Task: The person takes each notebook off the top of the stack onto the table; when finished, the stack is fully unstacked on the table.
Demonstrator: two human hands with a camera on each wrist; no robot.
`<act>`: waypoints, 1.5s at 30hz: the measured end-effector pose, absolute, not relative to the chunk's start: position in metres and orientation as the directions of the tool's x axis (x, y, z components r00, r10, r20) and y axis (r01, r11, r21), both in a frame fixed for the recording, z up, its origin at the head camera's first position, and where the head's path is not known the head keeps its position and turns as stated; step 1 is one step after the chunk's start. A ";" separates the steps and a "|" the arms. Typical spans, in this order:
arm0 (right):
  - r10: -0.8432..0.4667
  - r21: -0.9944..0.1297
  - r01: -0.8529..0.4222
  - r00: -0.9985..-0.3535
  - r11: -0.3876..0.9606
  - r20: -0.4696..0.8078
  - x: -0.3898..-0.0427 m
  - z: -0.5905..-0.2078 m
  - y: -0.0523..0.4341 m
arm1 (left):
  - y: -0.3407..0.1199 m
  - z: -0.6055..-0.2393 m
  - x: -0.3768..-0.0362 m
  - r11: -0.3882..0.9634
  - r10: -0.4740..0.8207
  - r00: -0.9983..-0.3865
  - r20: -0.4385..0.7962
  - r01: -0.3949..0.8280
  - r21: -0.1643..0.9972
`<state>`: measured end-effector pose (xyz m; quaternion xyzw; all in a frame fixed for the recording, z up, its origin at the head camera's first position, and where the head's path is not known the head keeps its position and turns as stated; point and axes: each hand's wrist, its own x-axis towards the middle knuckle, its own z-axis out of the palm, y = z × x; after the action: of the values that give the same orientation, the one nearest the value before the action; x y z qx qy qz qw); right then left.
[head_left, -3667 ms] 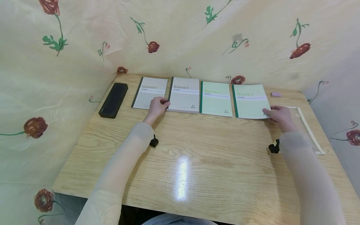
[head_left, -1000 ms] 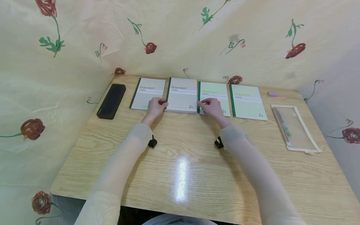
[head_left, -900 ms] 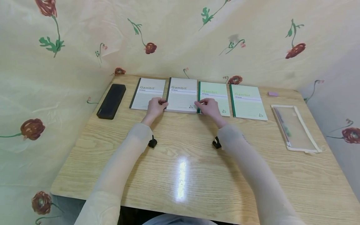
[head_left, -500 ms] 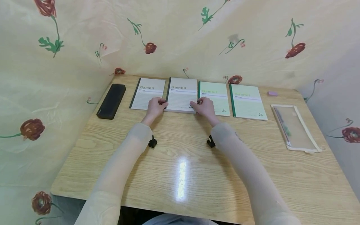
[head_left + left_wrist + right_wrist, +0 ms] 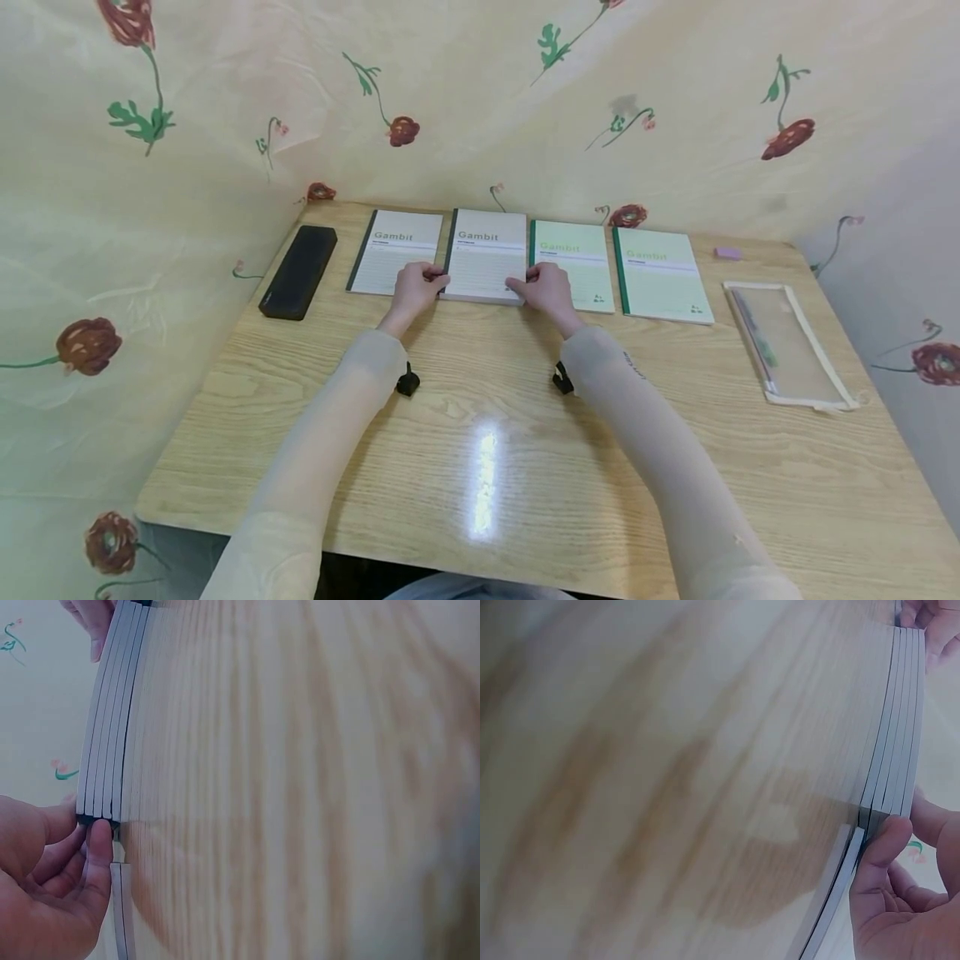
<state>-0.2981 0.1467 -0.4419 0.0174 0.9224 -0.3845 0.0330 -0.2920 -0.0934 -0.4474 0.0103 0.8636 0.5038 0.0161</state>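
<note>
A thick stack of grey Gambit notebooks [image 5: 487, 250] with dark spines lies second from the left in a row along the back of the table. My left hand [image 5: 414, 290] grips its near left corner, at the spine. Opposite, my right hand [image 5: 549, 290] holds the near right corner, thumb on the cover. Both wrist views show the layered page edges of the stack [image 5: 109, 712], with fingers at its corners. To the left lies a thinner grey notebook [image 5: 397, 242]. Two green notebooks, one partly behind my right hand [image 5: 577, 250] and one farther right [image 5: 663, 275], complete the row.
A black case [image 5: 298, 271] lies at the back left. Toward the right are a small purple eraser [image 5: 727, 253] and a clear zip pouch [image 5: 806, 350] with pens inside. A patterned cloth wall [image 5: 450, 100] stands right behind the table [image 5: 360, 467].
My right hand has let go of the rightmost green notebook and moved left to the thick grey stack, where it now grips the corner. My left hand has stayed at the stack's left corner.
</note>
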 end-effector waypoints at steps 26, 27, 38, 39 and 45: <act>-0.038 -0.769 0.152 -0.974 0.621 -0.223 -0.293 -0.429 0.178 | -0.095 -0.450 -0.293 0.480 0.031 -1.000 0.003 0.017 0.877; -0.043 -0.781 0.167 -0.970 0.601 -0.241 -0.293 -0.428 0.181 | -0.095 -0.450 -0.293 0.481 0.030 -1.000 0.005 0.019 0.877; -0.078 -0.826 0.264 -0.935 0.498 -0.346 -0.280 -0.416 0.226 | -0.096 -0.452 -0.294 0.486 0.041 -0.999 0.001 0.020 0.874; -0.086 -0.833 0.262 -0.935 0.488 -0.345 -0.277 -0.414 0.232 | -0.096 -0.452 -0.294 0.487 0.041 -0.999 0.001 0.021 0.873; -0.104 -0.854 0.243 -0.940 0.459 -0.324 -0.259 -0.405 0.266 | -0.096 -0.451 -0.294 0.482 0.045 -0.999 -0.004 0.018 0.876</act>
<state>-0.2585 0.2656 -0.4045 0.0414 0.8375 -0.5184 0.1675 -0.2940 -0.0958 -0.4511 0.0183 0.8607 0.5086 0.0129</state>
